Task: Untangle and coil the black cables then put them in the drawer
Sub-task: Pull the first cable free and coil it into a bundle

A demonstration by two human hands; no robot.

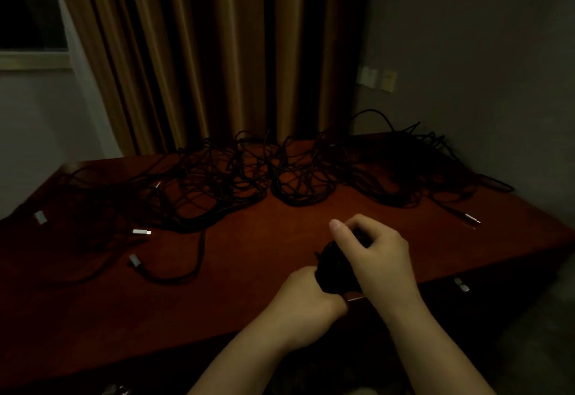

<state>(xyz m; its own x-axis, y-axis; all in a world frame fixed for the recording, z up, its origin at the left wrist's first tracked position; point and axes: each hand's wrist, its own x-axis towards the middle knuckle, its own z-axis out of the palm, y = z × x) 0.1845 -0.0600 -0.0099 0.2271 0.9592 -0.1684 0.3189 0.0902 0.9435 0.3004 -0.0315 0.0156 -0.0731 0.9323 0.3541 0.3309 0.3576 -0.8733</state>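
A small coiled bundle of black cable (331,273) is held above the front part of the dark red table (264,239). My left hand (306,296) grips the bundle's lower end from below. My right hand (373,254) curls round its upper end, thumb raised. A large tangle of black cables (249,176) sprawls across the far half of the table. Loose ends with silver plugs lie at the left (141,232), and another plug (471,217) lies at the right. The drawer front shows a small handle (461,285) under the table's right edge.
Brown curtains (202,52) hang behind the table, with a window (31,11) at the left. A grey wall with sockets (376,78) stands to the right. The room is dim.
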